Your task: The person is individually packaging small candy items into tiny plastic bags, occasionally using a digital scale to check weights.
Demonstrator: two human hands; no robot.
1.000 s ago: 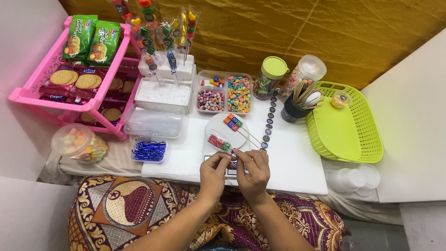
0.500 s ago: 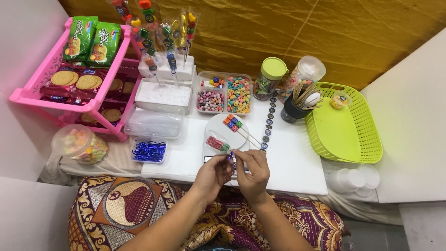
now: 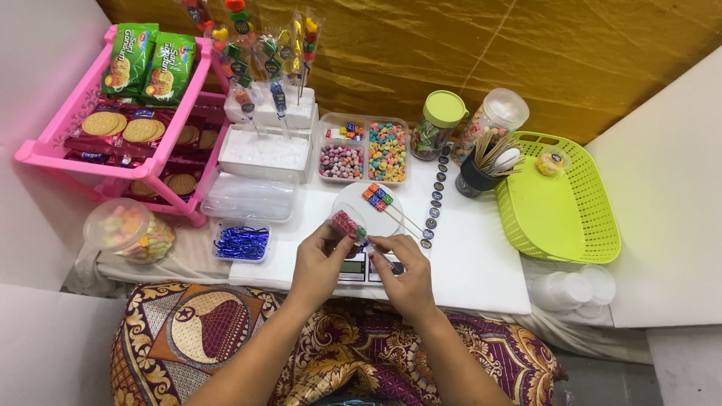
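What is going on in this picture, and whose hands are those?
The picture comes from a small camera worn on a person's head, so you look down just as they do. The two bare hands at the bottom are that person's own. The left hand holds a candy skewer, a thin stick with pink sweets threaded on it. The right hand pinches the stick end close beside it. In front of them, on the white table, a round white plate carries two more finished skewers. Behind it sit clear boxes of colourful sweets, two jars, and a dark cup of sticks. To the left is a pink rack with biscuits, and to the right a green basket. No machine here, only hands.
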